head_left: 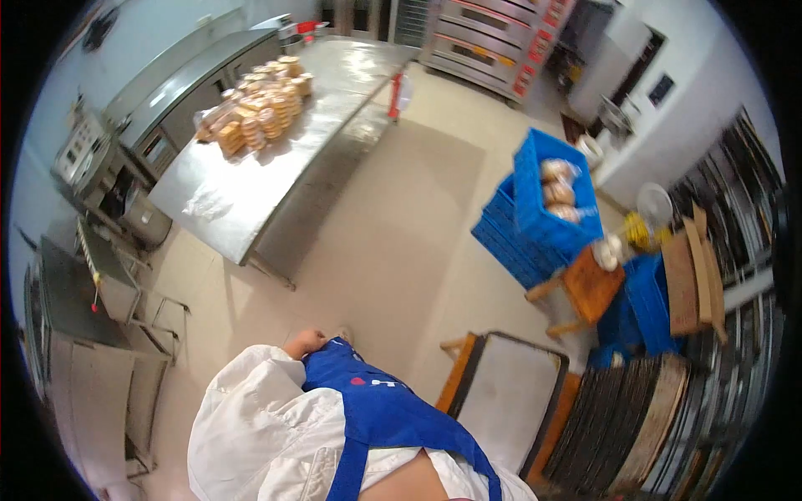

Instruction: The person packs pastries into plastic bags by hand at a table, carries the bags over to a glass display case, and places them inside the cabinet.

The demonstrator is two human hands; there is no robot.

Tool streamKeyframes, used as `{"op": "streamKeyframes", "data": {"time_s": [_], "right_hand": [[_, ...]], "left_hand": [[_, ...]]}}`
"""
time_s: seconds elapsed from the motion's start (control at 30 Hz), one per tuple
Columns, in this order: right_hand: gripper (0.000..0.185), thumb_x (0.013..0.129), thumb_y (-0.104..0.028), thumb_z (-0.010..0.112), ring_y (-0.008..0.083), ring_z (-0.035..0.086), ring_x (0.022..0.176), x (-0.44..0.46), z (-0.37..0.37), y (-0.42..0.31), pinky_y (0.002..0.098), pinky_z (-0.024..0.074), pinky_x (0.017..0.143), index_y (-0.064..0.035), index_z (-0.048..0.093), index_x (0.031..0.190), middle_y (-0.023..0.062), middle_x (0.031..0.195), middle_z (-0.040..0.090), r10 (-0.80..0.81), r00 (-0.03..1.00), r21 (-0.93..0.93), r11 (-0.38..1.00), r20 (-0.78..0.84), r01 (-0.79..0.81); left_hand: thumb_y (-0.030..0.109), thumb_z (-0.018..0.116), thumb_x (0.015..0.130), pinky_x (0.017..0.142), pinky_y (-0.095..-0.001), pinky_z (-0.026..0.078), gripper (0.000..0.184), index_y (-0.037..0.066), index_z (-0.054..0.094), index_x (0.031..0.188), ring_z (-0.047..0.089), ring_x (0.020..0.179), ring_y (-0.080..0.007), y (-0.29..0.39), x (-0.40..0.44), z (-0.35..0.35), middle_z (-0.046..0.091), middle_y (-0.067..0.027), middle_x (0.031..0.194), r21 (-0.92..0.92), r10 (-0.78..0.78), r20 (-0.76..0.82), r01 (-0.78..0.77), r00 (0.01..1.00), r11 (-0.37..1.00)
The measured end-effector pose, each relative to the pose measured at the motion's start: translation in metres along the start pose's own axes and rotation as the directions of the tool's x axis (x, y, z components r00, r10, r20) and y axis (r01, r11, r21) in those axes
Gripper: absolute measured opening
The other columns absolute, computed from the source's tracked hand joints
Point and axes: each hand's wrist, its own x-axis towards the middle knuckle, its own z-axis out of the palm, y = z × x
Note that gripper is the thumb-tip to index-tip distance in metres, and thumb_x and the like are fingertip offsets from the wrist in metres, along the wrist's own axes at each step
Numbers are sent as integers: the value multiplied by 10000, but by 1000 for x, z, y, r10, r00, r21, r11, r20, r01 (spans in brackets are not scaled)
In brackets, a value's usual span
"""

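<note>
My left hand (306, 343) hangs low at the end of a white sleeve, next to the blue apron (368, 392). It is small in view and its fingers are mostly hidden, so I cannot make out their pose or anything in them. My right hand is out of sight. Ahead on the left, a steel table (200, 179) bears stacks of round, bread-like baked goods (259, 108) in clear wrapping. A crumpled clear plastic bag (209, 200) lies near the table's closest end.
Stacked blue crates (525, 200) hold bagged round loaves (558, 194) to the right. Nearby stand a wooden stool (587, 288), a cardboard box (687, 284) and a pale-surfaced tray (510, 397). Dark trays (606, 422) are packed at lower right. A deck oven (480, 46) stands at the back.
</note>
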Motion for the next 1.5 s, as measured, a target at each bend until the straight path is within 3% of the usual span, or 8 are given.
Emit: {"op": "streamKeyframes", "data": {"time_s": [0.27,0.33,0.6,0.83,1.07,1.2,1.33,1.5], "right_hand": [[333,802,-287,519,329,646,810,59,88,-268,444,486,740,-20,686,910,186,865,680,-286,954,-276,913,91,300],[360,789,-309,540,323,650,860,40,98,-334,411,488,798,-26,693,950,191,899,683,-422,889,-434,777,180,456],[385,795,-315,609,237,658,912,86,41,-523,348,499,812,-46,686,1059,153,963,689,-561,798,-681,497,221,538],[313,806,-280,576,174,602,616,215,-5,-722,328,479,595,4,681,887,88,693,640,-526,807,-548,605,269,578],[295,826,-234,566,174,627,711,241,87,-1018,318,493,650,25,646,943,98,759,663,-784,401,-414,204,474,887],[302,873,-233,569,163,634,713,166,186,-1187,302,509,675,21,638,1021,103,808,667,-840,123,-149,51,528,988],[269,864,-206,580,159,645,716,106,283,-1294,297,508,672,-2,653,1024,103,844,684,-832,43,-98,-13,554,995],[285,845,-219,594,225,661,768,62,366,-1382,339,512,730,-33,651,1053,124,875,689,-775,-29,-162,-169,631,972]], "left_hand": [[335,597,803,874,-394,488,380,72,688,1061,646,969,-288,-138,46,-90,685,-161,1008,-281,-266,58,272,962,920],[320,603,812,803,-380,510,378,41,680,1056,659,875,-249,-168,95,-87,693,-144,953,-528,-290,-82,205,954,824],[247,593,845,686,-310,508,342,-2,650,1073,629,724,-157,-55,192,-238,681,-92,884,-823,-296,-233,-25,926,568],[319,591,855,863,-348,486,381,38,641,1109,640,993,-239,26,281,-313,674,-138,1046,-604,-265,-349,1,899,797],[298,597,858,823,-337,494,362,34,639,1102,651,911,-236,77,327,-352,681,-139,1002,-752,-379,-339,-6,861,659],[234,568,894,759,-285,498,321,5,625,1113,623,821,-144,108,357,-405,673,-91,944,-938,-503,-272,-111,820,327],[217,559,904,743,-274,493,304,-5,628,1101,615,805,-131,108,421,-464,670,-78,927,-954,-548,-282,-171,787,246],[211,551,922,785,-285,489,305,10,602,1146,614,856,-144,120,509,-551,663,-88,1008,-854,-496,-484,-266,721,447]]}}
